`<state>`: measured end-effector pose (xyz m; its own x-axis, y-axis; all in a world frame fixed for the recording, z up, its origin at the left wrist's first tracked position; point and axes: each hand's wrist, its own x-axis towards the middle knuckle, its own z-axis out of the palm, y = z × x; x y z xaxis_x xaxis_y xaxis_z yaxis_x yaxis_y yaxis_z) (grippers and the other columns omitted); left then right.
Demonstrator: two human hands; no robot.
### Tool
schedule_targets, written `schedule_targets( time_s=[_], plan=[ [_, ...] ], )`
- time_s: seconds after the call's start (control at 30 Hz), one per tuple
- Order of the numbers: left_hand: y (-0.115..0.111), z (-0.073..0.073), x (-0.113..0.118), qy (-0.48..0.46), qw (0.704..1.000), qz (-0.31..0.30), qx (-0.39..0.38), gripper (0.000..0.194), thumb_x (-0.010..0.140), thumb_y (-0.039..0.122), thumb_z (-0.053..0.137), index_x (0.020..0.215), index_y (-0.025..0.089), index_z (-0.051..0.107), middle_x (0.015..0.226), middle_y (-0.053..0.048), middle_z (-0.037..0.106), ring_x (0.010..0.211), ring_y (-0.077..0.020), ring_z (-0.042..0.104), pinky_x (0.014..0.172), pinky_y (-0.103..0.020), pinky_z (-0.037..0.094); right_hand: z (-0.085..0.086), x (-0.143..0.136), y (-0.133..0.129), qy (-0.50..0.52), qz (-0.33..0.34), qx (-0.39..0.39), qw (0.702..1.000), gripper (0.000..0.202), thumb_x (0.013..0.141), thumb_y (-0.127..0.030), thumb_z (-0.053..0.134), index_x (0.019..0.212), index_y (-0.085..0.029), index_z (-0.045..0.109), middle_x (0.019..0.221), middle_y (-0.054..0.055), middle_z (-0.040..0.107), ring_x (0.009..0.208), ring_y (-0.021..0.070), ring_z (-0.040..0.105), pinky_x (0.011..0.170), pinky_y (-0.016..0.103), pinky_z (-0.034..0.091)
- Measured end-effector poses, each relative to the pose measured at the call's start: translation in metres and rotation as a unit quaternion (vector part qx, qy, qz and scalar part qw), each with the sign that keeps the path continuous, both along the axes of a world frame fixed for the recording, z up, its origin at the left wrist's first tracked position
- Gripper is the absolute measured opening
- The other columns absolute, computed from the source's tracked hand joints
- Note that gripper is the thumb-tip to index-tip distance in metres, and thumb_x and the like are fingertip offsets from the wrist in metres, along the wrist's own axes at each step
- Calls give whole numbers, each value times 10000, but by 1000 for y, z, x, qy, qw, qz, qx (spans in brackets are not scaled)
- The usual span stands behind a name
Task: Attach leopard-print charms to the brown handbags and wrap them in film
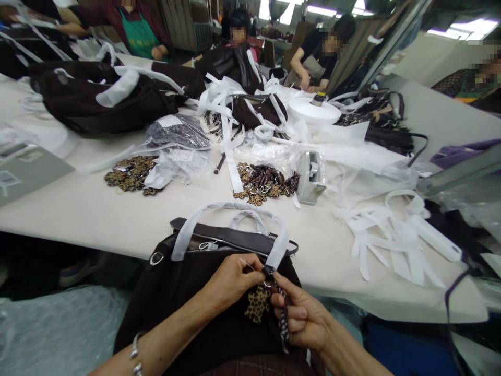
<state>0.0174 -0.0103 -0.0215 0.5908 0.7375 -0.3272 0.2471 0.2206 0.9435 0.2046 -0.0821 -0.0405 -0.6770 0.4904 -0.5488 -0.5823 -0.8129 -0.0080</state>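
A dark brown handbag (pixel 219 324) leans against the table's front edge before me, its zipper partly open and its handles (pixel 230 206) wrapped in white. At the base of the near handle, on its right side, my left hand (pixel 235 277) is pinched closed. A thin pale strand shows by its fingertips, too fine to make out. My right hand (pixel 303 316) is closed around the dark braided cord (pixel 283 326) of a bag charm, thumb up at the metal ring. From that ring hangs a leopard-print bear-shaped piece (pixel 258 304), lying against the bag's front.
Leopard-print charms lie in a left pile (pixel 131 175) and a middle pile (pixel 266 183) beside a grey tape dispenser (pixel 311 177). White strips (pixel 387 240) spread at right. More dark bags (pixel 105 99) stand behind. Co-workers (pixel 321 57) work across the table.
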Motion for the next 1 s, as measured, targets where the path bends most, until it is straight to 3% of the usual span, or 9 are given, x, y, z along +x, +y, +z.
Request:
schedule_targets(
  time_s=[0.13, 0.23, 0.47, 0.6, 0.8, 1.0],
  plan=[
    [-1, 3, -1, 48, 996, -11, 71, 134, 793, 248, 606, 709, 160, 661, 674, 19, 635, 662, -131, 539, 641, -218, 373, 0, -4, -3, -29, 9, 11, 999, 364, 836, -413, 702, 641, -117, 618, 360, -91, 472, 241, -18, 166, 279, 88, 144],
    [1, 7, -1, 93, 987, -37, 126, 154, 820, 252, 582, 744, 175, 692, 704, 8, 672, 665, -142, 564, 646, -227, 374, -3, -10, -5, -63, -24, 28, 997, 431, 798, -474, 720, 581, -124, 590, 305, -101, 402, 233, -12, 174, 272, 97, 163],
    [15, 25, -6, 107, 975, -122, 151, 231, 852, 213, 489, 759, 176, 697, 719, -13, 679, 667, -154, 571, 645, -228, 377, -3, -23, -11, -110, -134, 14, 985, 341, 669, -376, 848, 719, -140, 607, 490, -84, 606, 256, -38, 211, 269, 98, 144],
    [18, 27, -8, 108, 981, -119, 105, 238, 845, 263, 494, 768, 154, 691, 657, 14, 609, 599, -130, 483, 564, -219, 326, 0, -23, -13, -140, -139, 32, 980, 349, 646, -357, 862, 726, -130, 610, 495, -79, 614, 252, -45, 210, 267, 98, 129],
    [12, 17, -9, 70, 994, -85, -18, 350, 872, 441, 490, 795, 139, 649, 620, 45, 487, 557, -104, 379, 534, -217, 301, 3, -22, -12, -175, -119, 43, 976, 346, 633, -315, 867, 651, -112, 587, 508, -63, 612, 255, -49, 219, 263, 108, 133],
    [5, 16, -8, 75, 996, -57, 5, 344, 881, 433, 491, 786, 142, 648, 670, 19, 560, 601, -120, 459, 557, -220, 345, 11, -25, -9, -252, -106, 84, 958, 352, 659, -343, 838, 670, -118, 568, 537, -45, 615, 280, -47, 198, 276, 112, 132]
  ],
)
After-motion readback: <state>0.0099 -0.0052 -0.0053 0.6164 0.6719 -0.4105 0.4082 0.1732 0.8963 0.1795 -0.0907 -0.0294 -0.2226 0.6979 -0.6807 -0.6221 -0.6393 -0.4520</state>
